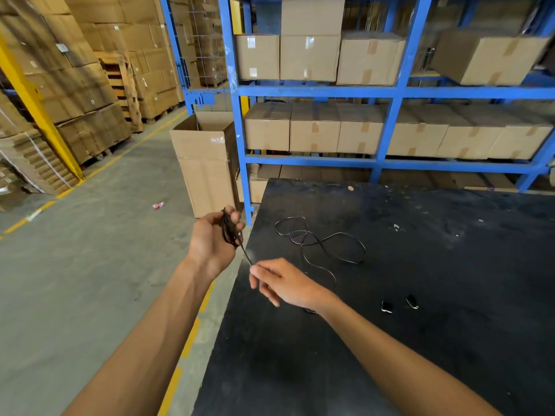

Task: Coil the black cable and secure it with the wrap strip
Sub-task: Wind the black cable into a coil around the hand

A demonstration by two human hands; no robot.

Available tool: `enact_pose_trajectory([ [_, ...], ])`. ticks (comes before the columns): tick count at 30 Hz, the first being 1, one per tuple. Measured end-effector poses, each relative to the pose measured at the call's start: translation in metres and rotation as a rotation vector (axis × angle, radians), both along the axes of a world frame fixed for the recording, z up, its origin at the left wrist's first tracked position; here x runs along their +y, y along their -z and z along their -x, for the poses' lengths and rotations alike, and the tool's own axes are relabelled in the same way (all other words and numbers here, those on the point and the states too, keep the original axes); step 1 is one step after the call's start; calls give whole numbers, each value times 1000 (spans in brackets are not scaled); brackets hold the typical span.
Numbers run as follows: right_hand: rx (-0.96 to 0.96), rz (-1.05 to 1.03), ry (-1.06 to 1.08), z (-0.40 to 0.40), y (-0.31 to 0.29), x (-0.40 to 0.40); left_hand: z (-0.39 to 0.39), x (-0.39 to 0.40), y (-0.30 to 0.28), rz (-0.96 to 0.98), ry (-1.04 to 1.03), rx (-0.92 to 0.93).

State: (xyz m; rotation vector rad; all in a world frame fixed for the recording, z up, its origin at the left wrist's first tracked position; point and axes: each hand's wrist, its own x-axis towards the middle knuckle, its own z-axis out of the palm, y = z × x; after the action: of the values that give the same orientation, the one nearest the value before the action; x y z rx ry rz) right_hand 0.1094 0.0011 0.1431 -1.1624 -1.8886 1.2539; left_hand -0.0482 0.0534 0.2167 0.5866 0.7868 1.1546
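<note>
My left hand (214,237) is raised off the left edge of the black table (420,340) and grips a small bundle of coiled black cable (228,229). A strand runs from that bundle down to my right hand (282,283), which pinches it between thumb and fingers at the table's edge. The loose remainder of the cable (326,241) lies in open loops on the tabletop beyond my right hand. Two small black pieces (386,306) (411,301), possibly wrap strips, lie to the right of my right wrist.
A blue shelf rack (387,93) full of cardboard boxes stands behind the table. An open tall carton (204,169) sits on the concrete floor at the rack's left corner. Stacked cartons on pallets (75,85) line the aisle at left, with yellow floor lines.
</note>
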Motion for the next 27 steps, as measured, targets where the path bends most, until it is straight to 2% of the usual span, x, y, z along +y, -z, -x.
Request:
enact_pose_trajectory([
  [4, -118, 195, -30, -15, 26, 1, -2, -1, -17, -93, 58, 42],
  [8, -230, 249, 52, -39, 32, 11, 7, -6, -28, -172, 215, 157],
  [10, -166, 238, 179, -47, 21, 21, 8, -10, -25, -167, 320, 314],
  [14, 53, 227, 331, -58, -27, 41, 1, -21, -3, -253, 430, 767],
  [18, 121, 161, 265, -49, -72, 45, -2, -22, 23, -351, 370, 928],
  [20, 112, 104, 223, -36, -80, 38, -7, -18, 29, -376, 225, 944],
  [23, 110, 2, 190, -15, -76, 22, -15, -10, 29, -361, -4, 835],
  [27, 97, -73, 124, 1, -49, 0, -19, -3, 15, -280, -84, 608],
])
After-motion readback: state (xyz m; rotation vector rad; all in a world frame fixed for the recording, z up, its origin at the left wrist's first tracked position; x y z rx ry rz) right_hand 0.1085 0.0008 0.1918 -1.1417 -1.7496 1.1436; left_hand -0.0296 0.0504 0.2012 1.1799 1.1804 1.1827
